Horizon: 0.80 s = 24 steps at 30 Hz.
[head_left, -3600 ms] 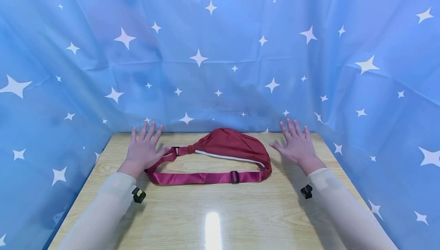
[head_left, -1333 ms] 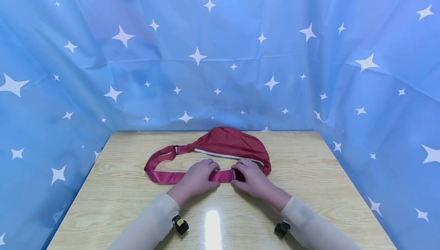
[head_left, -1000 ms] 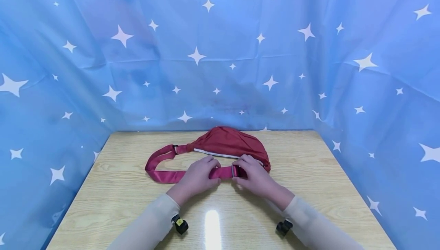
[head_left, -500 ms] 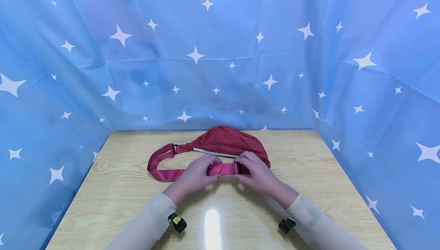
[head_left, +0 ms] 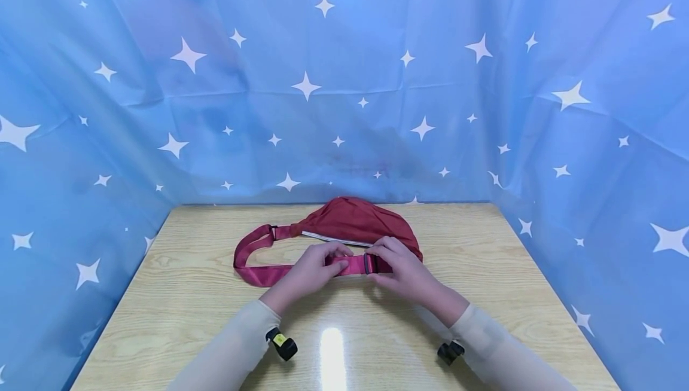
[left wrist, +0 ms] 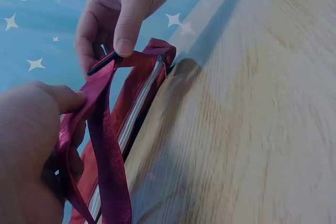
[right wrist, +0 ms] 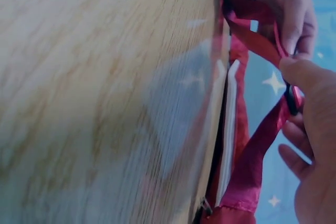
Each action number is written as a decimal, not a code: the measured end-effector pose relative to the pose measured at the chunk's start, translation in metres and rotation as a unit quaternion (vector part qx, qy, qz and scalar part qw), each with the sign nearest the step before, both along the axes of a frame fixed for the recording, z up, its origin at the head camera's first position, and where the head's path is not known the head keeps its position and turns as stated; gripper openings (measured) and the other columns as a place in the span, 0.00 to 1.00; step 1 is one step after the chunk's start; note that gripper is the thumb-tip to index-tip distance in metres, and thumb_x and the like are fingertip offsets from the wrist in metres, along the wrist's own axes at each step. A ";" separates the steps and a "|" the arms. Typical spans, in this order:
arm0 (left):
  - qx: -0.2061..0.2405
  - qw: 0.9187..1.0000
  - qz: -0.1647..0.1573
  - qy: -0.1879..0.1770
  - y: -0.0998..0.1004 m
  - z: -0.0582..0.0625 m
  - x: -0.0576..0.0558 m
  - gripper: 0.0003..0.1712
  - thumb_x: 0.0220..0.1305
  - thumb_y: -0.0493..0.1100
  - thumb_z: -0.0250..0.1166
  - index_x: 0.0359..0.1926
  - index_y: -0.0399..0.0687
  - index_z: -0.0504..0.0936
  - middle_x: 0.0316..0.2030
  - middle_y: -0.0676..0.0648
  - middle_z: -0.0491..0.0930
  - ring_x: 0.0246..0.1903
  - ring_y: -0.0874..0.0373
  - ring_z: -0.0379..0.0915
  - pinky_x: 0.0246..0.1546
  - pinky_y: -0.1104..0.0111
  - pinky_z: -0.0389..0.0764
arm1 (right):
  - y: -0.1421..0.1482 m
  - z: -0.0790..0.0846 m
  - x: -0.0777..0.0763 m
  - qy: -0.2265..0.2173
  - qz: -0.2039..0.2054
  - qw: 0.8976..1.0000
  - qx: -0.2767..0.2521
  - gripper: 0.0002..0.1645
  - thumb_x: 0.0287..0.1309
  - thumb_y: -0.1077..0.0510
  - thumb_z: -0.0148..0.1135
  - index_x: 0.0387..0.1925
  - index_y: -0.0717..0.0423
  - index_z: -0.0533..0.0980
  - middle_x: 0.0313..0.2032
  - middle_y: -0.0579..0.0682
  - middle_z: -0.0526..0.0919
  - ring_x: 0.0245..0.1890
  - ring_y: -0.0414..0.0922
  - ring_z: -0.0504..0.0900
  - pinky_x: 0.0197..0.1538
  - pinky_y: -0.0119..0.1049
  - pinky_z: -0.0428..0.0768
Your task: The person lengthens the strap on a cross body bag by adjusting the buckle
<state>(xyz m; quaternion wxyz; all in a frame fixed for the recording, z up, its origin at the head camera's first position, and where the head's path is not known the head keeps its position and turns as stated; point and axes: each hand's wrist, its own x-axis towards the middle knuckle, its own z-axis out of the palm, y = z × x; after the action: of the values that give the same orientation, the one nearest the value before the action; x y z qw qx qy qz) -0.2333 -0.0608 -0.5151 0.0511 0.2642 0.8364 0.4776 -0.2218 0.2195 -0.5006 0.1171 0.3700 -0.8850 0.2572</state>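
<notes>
A dark red waist bag (head_left: 357, 220) with a white zipper lies at the back of the table, its magenta strap (head_left: 261, 274) looping toward me. My left hand (head_left: 311, 271) pinches the strap between thumb and fingers, left of the black slider buckle (head_left: 369, 263). At that buckle, my right hand (head_left: 401, 268) grips its edge and the strap with thumb and fingertips. In the left wrist view the strap (left wrist: 107, 150) is raised off the table and hangs in two layers below the buckle (left wrist: 102, 64). The right wrist view shows the zipper pull (right wrist: 203, 206) near the bag's end.
The wooden table (head_left: 161, 301) carries a bright light reflection near its front. A blue curtain (head_left: 344, 80) with white stars stands behind it and on both sides. A second black buckle (head_left: 273, 232) joins the strap at the bag's left end.
Both hands have come in from spread beside the bag to the strap and lifted its front stretch. In the last half second, the left thumb has shifted up onto the strap.
</notes>
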 end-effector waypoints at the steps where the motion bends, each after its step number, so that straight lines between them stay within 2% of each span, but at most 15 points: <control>1: 0.003 1.000 0.002 -0.005 0.001 0.000 0.000 0.10 0.82 0.42 0.68 0.57 0.60 0.88 0.39 0.60 0.85 0.37 0.61 0.79 0.41 0.64 0.82 | 0.000 0.000 0.000 0.000 0.001 1.000 -0.002 0.29 0.61 0.54 0.86 0.61 0.52 0.84 0.54 0.45 0.81 0.57 0.42 0.78 0.58 0.45 0.83; 13: 0.021 0.999 0.001 -0.027 0.008 -0.004 -0.005 0.06 0.79 0.40 0.71 0.49 0.58 0.88 0.40 0.59 0.86 0.42 0.61 0.82 0.45 0.65 0.82 | 0.000 -0.002 -0.001 0.003 0.014 1.000 -0.004 0.31 0.60 0.53 0.87 0.62 0.52 0.84 0.55 0.45 0.81 0.58 0.43 0.78 0.57 0.44 0.84; 18: 0.028 0.999 0.000 -0.033 0.011 -0.004 -0.006 0.05 0.78 0.40 0.71 0.48 0.57 0.88 0.39 0.58 0.86 0.41 0.61 0.82 0.45 0.64 0.82 | -0.002 -0.003 -0.002 0.005 0.018 1.000 -0.006 0.31 0.58 0.55 0.88 0.61 0.55 0.84 0.55 0.45 0.81 0.58 0.43 0.78 0.57 0.45 0.84; 24: 0.033 0.999 -0.007 -0.041 0.016 -0.004 -0.008 0.06 0.78 0.40 0.72 0.50 0.56 0.88 0.41 0.58 0.86 0.43 0.62 0.82 0.46 0.65 0.82 | -0.007 -0.003 -0.001 0.017 0.029 0.999 -0.009 0.32 0.55 0.54 0.89 0.60 0.53 0.85 0.53 0.46 0.82 0.56 0.44 0.79 0.55 0.44 0.85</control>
<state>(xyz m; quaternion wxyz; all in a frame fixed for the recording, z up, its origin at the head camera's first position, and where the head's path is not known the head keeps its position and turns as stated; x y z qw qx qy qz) -0.2412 -0.0444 -0.5193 0.0794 0.2515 0.8154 0.5154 -0.2232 0.2121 -0.5038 0.1284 0.3985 -0.8694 0.2623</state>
